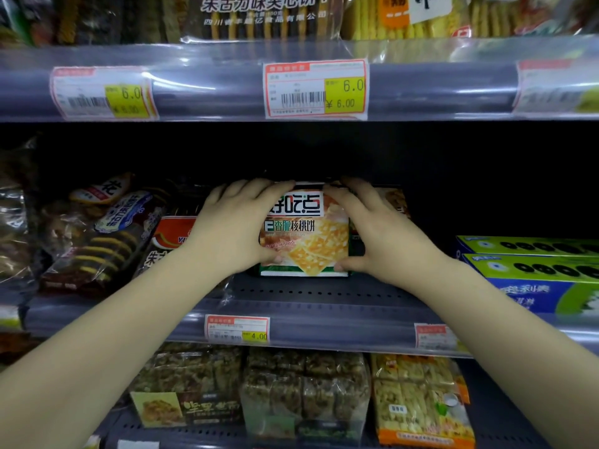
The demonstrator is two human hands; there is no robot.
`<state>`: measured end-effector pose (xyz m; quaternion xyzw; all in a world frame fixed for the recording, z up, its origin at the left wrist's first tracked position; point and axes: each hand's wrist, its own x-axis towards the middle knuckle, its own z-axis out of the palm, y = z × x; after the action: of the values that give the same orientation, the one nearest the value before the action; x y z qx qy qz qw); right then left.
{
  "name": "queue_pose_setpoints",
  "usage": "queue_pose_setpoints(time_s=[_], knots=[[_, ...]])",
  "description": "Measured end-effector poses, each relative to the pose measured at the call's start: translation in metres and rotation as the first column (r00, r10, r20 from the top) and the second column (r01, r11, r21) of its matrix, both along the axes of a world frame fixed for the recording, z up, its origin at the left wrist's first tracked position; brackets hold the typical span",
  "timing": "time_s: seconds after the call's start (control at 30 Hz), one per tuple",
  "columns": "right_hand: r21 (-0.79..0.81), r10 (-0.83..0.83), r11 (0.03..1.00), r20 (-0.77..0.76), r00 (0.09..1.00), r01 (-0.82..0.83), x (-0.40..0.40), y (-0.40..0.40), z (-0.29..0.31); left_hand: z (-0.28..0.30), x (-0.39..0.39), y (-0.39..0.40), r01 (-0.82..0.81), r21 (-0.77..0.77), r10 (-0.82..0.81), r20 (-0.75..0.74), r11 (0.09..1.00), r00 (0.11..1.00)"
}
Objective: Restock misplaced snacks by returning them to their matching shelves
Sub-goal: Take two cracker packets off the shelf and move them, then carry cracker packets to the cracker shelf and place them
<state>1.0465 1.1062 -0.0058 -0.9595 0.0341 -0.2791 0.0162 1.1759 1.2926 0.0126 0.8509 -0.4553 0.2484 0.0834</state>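
A green and orange walnut cracker pack (306, 234) stands upright on the middle shelf (311, 294), face toward me. My left hand (235, 225) grips its left side, fingers curled over the top edge and thumb under the bottom corner. My right hand (377, 228) grips the right side the same way, thumb at the bottom right corner. Behind my right hand a second similar pack (393, 200) shows partly. The pack's sides are hidden by my palms.
Chocolate sandwich biscuit packs (107, 234) and a red pack (173, 233) lie left of my hands. Green and blue boxes (534, 270) stand at the right. The lower shelf holds nut bar packs (304, 390). Price tags (316, 89) line the shelf rails.
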Motion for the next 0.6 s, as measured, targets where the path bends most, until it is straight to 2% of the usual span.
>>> queue_pose_setpoints(time_s=[0.17, 0.33, 0.47, 0.6], knots=[[0.013, -0.023, 1.0, -0.008, 1.0, 0.023, -0.002, 0.005, 0.002, 0.003, -0.005, -0.004, -0.007, 0.057, 0.008, -0.017, 0.998, 1.0], [0.096, 0.011, 0.995, 0.096, 0.995, -0.02, -0.023, 0.011, -0.005, -0.001, -0.018, 0.005, 0.136, -0.117, -0.148, -0.101, 0.984, 0.984], [0.296, -0.021, 0.954, 0.183, 0.983, -0.034, -0.042, 0.022, -0.009, -0.009, -0.035, 0.003, 0.285, -0.342, -0.342, -0.116, 0.895, 0.933], [0.455, -0.061, 0.888, 0.261, 0.964, -0.067, -0.064, 0.034, -0.015, -0.017, -0.054, -0.002, 0.379, -0.419, -0.466, -0.127, 0.826, 0.876]])
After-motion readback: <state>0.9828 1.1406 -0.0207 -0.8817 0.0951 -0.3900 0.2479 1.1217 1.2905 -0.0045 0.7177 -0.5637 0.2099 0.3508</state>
